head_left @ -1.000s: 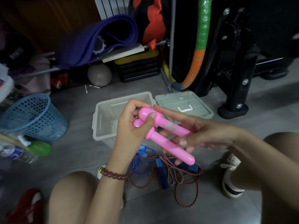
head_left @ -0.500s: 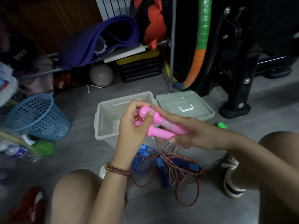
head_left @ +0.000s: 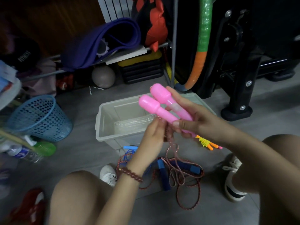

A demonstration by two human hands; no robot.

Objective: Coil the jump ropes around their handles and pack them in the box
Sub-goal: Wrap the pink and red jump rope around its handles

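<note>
Plastic box (head_left: 103,111) — clear object (head_left: 133,124) inside | right hand (head_left: 201,122) grips pink handles (head_left: 155,106) | left hand (head_left: 152,140) pinches rope (head_left: 188,208)

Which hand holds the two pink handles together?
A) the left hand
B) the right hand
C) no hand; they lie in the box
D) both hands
B: the right hand grips both pink handles side by side, while the left hand pinches only the rope below them.
</note>
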